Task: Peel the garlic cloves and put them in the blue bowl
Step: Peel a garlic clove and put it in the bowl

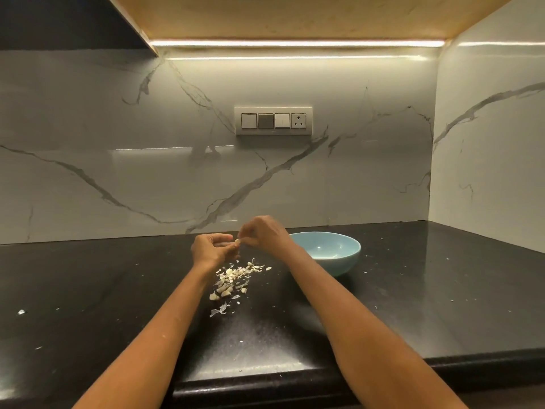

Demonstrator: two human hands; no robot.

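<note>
We see both hands raised a little above the black counter [413, 290], meeting over its middle. The left hand [211, 247] has its fingers curled, palm turned partly up, and grips a garlic clove [236, 241] at its right side. The right hand [262, 231] comes in from the right with its back toward us, fingertips bunched together and pinching the same clove from the far side, so the clove sits right between the two hands, touching both. It is small and pale, and we cannot tell how much skin it carries.

Below the hands, on the near side, lies a loose pile of garlic cloves and peels [233, 278] scattered on the counter (the pieces are too small for us to sort cloves from skin with certainty). The pile runs from just under the left hand toward us, between the two forearms, with a few stray flakes [218, 311] nearest.

The blue bowl [327, 252] stands on the counter just right of the right hand, partly hidden at its left rim by the right wrist. We make out nothing inside it from this angle.

On the far wall, a marble-patterned backsplash [118, 143] carries a switch plate [273, 121], and a light strip [295, 43] glows under the cabinet above
</note>
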